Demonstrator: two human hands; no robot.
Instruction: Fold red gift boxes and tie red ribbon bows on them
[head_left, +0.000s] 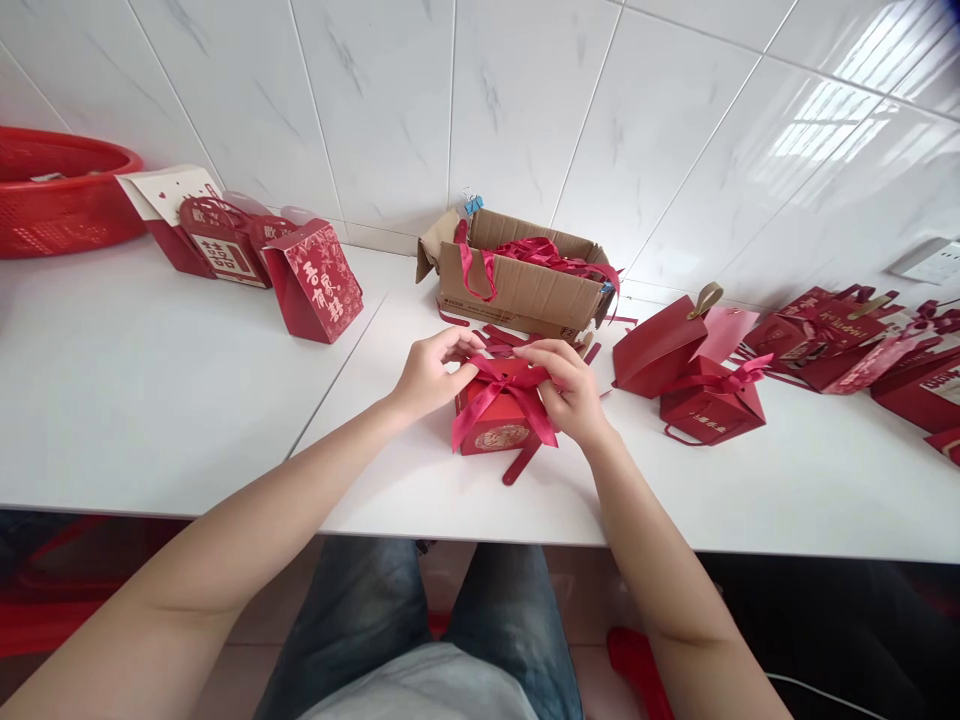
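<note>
In front of me on the white table stands a small red gift box (491, 438) with a round gold design on its front. A shiny red ribbon (470, 408) is tied in a bow on its top, and its tails hang down the front. My left hand (435, 372) pinches the bow at its left side between thumb and fingers. At the right side, my right hand (568, 388) closes its fingers on the ribbon and partly covers it. A dark red strap (517, 468) with a rounded end sticks out from beside the box.
Behind the box, an open cardboard box (510, 290) holds loose red ribbons. Finished-looking red boxes stand at right, including a bow-tied box (712, 405). At left are a patterned red box (319, 285), more boxes and a red plastic basket (64, 200). A tiled wall backs the table.
</note>
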